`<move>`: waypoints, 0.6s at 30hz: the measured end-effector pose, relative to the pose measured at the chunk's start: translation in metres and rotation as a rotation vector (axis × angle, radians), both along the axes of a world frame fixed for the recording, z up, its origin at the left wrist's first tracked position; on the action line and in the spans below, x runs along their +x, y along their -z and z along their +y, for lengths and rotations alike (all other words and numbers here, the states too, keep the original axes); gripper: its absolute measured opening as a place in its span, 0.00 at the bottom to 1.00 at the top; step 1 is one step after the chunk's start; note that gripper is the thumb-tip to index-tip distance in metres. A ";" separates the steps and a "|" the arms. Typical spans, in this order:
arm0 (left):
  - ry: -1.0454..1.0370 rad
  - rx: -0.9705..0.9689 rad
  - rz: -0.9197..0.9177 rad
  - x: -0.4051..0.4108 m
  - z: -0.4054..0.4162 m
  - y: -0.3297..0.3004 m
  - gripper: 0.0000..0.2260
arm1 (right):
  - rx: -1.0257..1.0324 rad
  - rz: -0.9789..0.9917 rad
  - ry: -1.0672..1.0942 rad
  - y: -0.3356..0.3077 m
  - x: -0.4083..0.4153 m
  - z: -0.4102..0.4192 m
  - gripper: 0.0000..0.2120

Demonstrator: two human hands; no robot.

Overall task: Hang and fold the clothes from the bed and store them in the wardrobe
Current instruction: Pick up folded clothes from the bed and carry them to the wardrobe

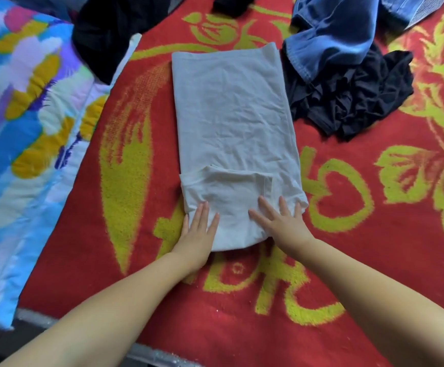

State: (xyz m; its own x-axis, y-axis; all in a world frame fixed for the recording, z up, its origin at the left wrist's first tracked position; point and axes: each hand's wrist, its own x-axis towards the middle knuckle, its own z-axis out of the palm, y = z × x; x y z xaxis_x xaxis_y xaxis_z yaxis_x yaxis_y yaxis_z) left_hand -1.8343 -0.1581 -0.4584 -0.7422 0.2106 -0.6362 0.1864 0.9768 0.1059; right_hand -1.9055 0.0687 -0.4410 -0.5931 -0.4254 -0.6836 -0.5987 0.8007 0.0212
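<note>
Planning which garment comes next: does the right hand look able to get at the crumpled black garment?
Probably yes: the right hand lies flat on the white shirt, holding nothing, and only bare blanket separates it from the crumpled black garment.

Red blanket (348, 260) with yellow-green floral pattern; multicoloured quilt (30, 115) alongside at left.

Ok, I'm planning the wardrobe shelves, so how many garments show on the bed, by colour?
White or pale grey: 1, the folded shirt under both hands.
Blue denim: 1 heap; pieces inside cannot be told.
Black: 3, the crumpled garment, the far-left pile, a piece at the top edge.
Total: 5.
</note>
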 end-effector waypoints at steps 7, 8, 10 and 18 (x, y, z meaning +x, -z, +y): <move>0.158 0.086 -0.411 0.016 -0.009 -0.041 0.38 | 0.001 -0.411 -0.005 -0.054 0.017 0.005 0.36; 0.155 0.127 -0.509 0.022 -0.008 -0.049 0.36 | -0.016 -0.478 0.029 -0.063 0.027 0.007 0.35; 0.126 0.209 -0.727 0.032 -0.005 -0.068 0.33 | -0.045 -0.610 0.081 -0.077 0.048 0.008 0.32; -0.325 0.393 -0.759 -0.014 -0.039 -0.094 0.12 | -0.053 -0.675 0.313 -0.098 0.005 0.004 0.10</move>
State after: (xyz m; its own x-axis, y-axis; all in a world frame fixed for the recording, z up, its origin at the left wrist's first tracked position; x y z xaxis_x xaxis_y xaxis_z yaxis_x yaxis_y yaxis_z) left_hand -1.8481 -0.1972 -0.3640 -0.2143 0.3688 -0.9045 -0.3468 0.8369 0.4234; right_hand -1.9006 0.0725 -0.3430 -0.1505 -0.3480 -0.9253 -0.2114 0.9257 -0.3137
